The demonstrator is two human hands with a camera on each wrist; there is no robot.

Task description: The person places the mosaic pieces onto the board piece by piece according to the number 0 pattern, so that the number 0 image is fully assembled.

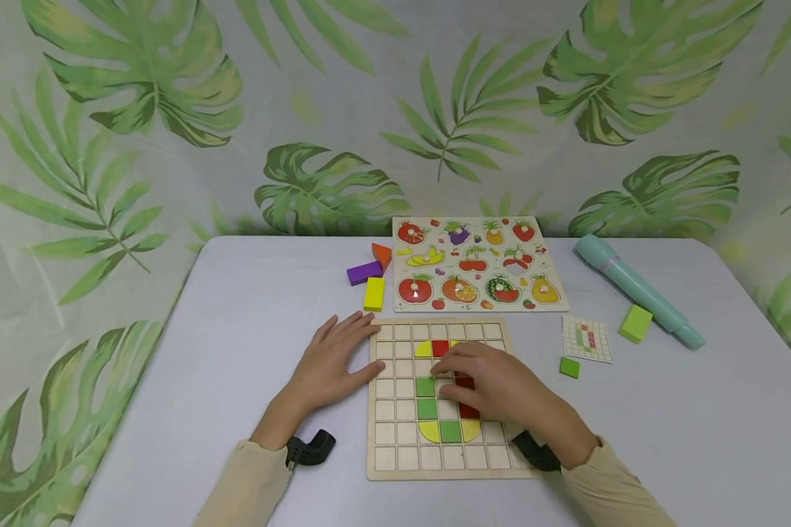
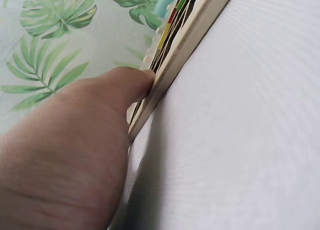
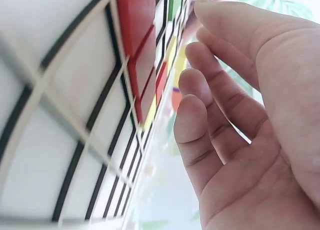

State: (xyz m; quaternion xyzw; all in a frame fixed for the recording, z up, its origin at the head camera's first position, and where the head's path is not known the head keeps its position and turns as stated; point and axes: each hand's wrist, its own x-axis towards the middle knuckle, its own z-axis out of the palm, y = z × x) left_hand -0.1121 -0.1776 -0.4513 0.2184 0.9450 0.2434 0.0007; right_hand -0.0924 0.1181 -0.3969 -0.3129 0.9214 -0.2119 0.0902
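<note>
A wooden grid board [image 1: 372, 439] lies on the table with red, green and yellow tiles forming a ring in its cells. My left hand [image 1: 329, 366] rests at its left side, fingers spread, with fingertips at the upper left corner and the thumb touching the edge. In the left wrist view the thumb [image 2: 140, 83] presses on the rim. Above the board's middle is my right hand [image 1: 501, 384], fingers loosely bent beside the green tiles [image 1: 425, 386] and covering part of the red tiles [image 3: 140, 30]. No piece shows between its fingers and thumb.
Behind the board lies a fruit puzzle [image 1: 481, 265]. Purple [image 1: 365, 273], yellow [image 1: 373, 294] and orange [image 1: 381, 256] blocks sit left of it. At right are a pattern card [image 1: 587, 339], a green tile [image 1: 570, 367], a green block [image 1: 636, 323] and a teal tube [image 1: 639, 289].
</note>
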